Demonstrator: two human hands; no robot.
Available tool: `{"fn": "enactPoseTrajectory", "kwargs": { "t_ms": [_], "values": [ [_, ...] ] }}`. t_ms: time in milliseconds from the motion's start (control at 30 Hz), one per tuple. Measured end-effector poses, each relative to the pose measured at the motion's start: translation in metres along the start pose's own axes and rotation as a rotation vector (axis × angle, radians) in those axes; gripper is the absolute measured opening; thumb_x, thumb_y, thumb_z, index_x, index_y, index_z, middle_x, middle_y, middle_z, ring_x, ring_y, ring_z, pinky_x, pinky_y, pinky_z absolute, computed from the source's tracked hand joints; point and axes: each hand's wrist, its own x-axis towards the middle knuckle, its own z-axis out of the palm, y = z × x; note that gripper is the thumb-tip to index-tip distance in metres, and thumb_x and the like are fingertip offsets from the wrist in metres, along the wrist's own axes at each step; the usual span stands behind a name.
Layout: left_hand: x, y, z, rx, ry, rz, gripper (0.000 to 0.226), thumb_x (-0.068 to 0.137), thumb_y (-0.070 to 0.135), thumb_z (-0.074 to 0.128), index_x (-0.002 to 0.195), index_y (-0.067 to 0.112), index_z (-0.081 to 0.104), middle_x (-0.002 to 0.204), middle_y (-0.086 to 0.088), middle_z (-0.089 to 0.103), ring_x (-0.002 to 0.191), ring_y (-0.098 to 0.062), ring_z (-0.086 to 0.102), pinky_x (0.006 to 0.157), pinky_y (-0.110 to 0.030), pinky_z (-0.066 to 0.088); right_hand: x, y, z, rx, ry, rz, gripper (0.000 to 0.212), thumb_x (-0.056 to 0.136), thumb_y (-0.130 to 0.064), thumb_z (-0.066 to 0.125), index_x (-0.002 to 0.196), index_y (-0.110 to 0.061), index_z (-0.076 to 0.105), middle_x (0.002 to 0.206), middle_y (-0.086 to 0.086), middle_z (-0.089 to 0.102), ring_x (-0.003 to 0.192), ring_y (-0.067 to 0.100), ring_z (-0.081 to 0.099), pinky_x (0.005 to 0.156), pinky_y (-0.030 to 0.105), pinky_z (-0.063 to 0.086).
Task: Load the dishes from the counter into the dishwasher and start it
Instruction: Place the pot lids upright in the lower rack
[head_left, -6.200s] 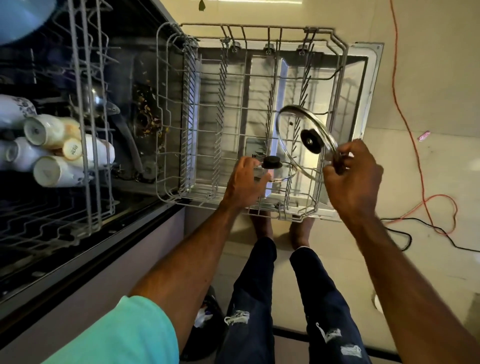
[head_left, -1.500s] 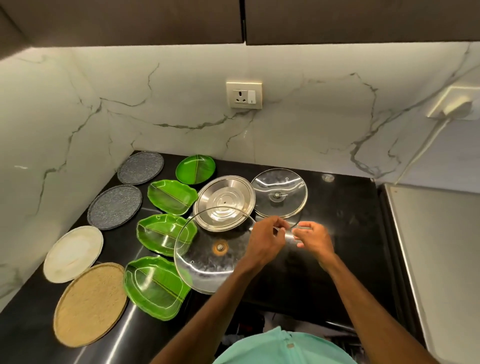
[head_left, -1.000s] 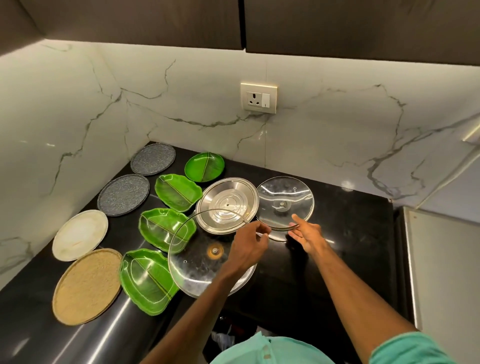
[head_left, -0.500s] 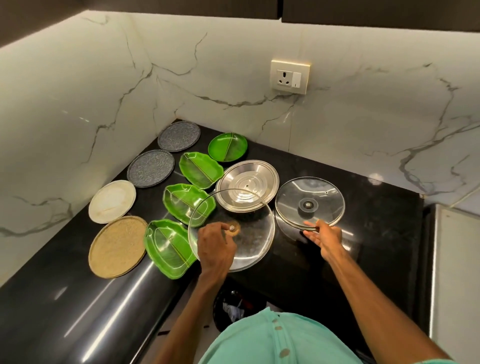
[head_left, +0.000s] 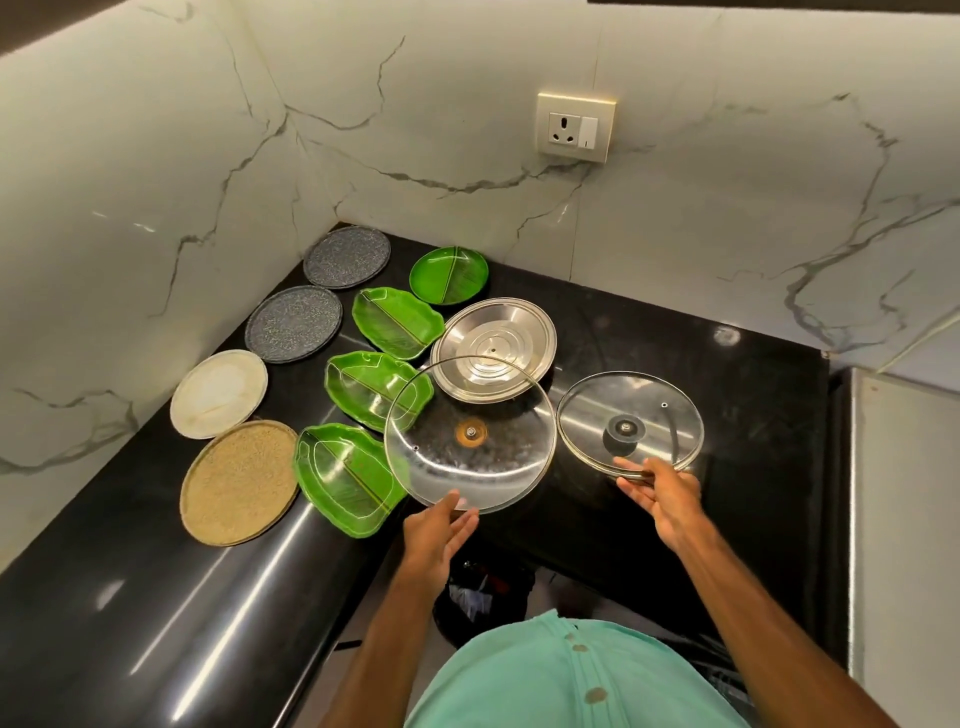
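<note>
Where the black tabletop (head_left: 649, 519) runs into the marble corner, a steel lid (head_left: 493, 343) lies flat, and all else is placed from it. Next in size is the big lid (head_left: 470, 457), clear glass, just nearer the person than the steel lid and overlapping its near edge. A tan plate (head_left: 239, 483) lies well left of the steel lid and nearer. The small lid (head_left: 630, 400), also glass, sits just right of the steel lid. A white plate (head_left: 218, 393) and grey plates (head_left: 293, 323) line the wall to its left, with green dishes (head_left: 397, 322) between them and it. The left hand (head_left: 441, 530) meets the big lid's rim on the side away from the steel lid. Its fingers (head_left: 465, 522) are nearly straight, thumb on top, and seem to pinch the rim. The right hand (head_left: 670, 499) grips the small lid's near rim, thumb above and fingers (head_left: 636, 480) curled beneath.
</note>
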Motion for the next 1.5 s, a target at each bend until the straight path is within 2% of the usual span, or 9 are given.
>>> {"fn": "enactPoseTrajectory", "kwargs": {
  "t_ms": [167,333,600,800,900,1133,1300,1433,1500],
  "values": [
    [0.023,-0.004,0.001,0.147,-0.083,-0.074,0.033,0.09,0.021,0.074,0.114,0.0,0.069,0.083,-0.008,0.071,0.069,-0.016,0.065,0.056,-0.025,0.056,-0.023,0.011,-0.008,-0.049,0.016,-0.003,0.03,0.098,-0.007,0.051,0.126,0.005,0.053,0.103,0.019,0.076,0.105,0.035,0.071,0.087,0.04,0.06],
    [0.031,-0.001,0.001,-0.066,-0.325,-0.068,0.053,0.097,-0.002,0.055,0.146,0.016,0.047,0.127,-0.012,0.068,0.111,-0.029,0.07,0.089,-0.037,0.057,-0.047,0.026,-0.022,-0.084,0.035,-0.018,0.029,0.098,-0.009,0.052,0.124,0.004,0.055,0.103,0.018,0.076,0.109,0.038,0.068,0.087,0.04,0.06],
    [0.0,-0.006,-0.025,0.037,-0.495,-0.078,0.048,0.098,-0.004,0.051,0.144,0.01,0.05,0.128,-0.014,0.068,0.116,-0.032,0.067,0.091,-0.038,0.059,-0.086,0.056,-0.059,-0.072,0.104,-0.085,0.008,0.1,-0.013,0.054,0.102,-0.007,0.059,0.102,0.023,0.075,0.097,0.036,0.073,0.086,0.044,0.058],
    [-0.024,-0.002,-0.033,0.268,-0.688,-0.063,0.047,0.098,0.002,0.055,0.143,0.015,0.05,0.133,-0.015,0.065,0.124,-0.034,0.062,0.106,-0.052,0.048,-0.126,0.088,-0.082,-0.026,0.171,-0.134,0.005,0.1,-0.016,0.054,0.101,-0.012,0.056,0.103,0.023,0.075,0.099,0.04,0.072,0.095,0.05,0.053],
    [-0.028,-0.004,-0.028,0.307,-0.759,-0.103,0.044,0.1,0.0,0.05,0.143,0.013,0.05,0.134,-0.017,0.064,0.123,-0.036,0.062,0.098,-0.045,0.056,-0.147,0.102,-0.092,0.02,0.22,-0.167,0.01,0.1,-0.015,0.053,0.108,-0.01,0.054,0.103,0.024,0.074,0.099,0.042,0.072,0.098,0.053,0.049],
    [-0.045,-0.009,-0.013,0.497,-0.944,-0.132,0.048,0.099,0.006,0.054,0.146,0.016,0.048,0.139,-0.014,0.061,0.126,-0.037,0.06,0.105,-0.044,0.05,-0.203,0.122,-0.119,0.141,0.354,-0.243,0.013,0.099,-0.015,0.057,0.11,-0.009,0.054,0.1,0.025,0.075,0.092,0.043,0.073,0.087,0.051,0.057],
    [-0.071,-0.026,0.003,0.631,-1.061,-0.135,0.051,0.097,0.012,0.054,0.147,0.017,0.047,0.139,-0.011,0.062,0.126,-0.033,0.061,0.105,-0.043,0.049,-0.242,0.134,-0.144,0.262,0.44,-0.284,0.02,0.098,-0.013,0.058,0.115,-0.003,0.055,0.099,0.028,0.074,0.087,0.044,0.073,0.065,0.038,0.062],
    [-0.09,-0.051,0.009,0.705,-1.126,-0.148,0.047,0.102,0.009,0.049,0.148,0.017,0.046,0.14,-0.012,0.061,0.127,-0.035,0.059,0.106,-0.043,0.048,-0.269,0.152,-0.167,0.34,0.488,-0.315,0.009,0.098,-0.013,0.059,0.103,-0.007,0.056,0.1,0.027,0.074,0.088,0.044,0.073,0.061,0.034,0.062],
    [-0.097,-0.062,0.009,0.726,-1.144,-0.16,0.046,0.103,0.007,0.047,0.148,0.016,0.046,0.14,-0.013,0.061,0.127,-0.035,0.059,0.107,-0.045,0.047,-0.278,0.164,-0.178,0.361,0.513,-0.313,0.015,0.098,-0.013,0.059,0.109,-0.003,0.056,0.1,0.027,0.074,0.088,0.045,0.073,0.061,0.034,0.062]
  ]
}}
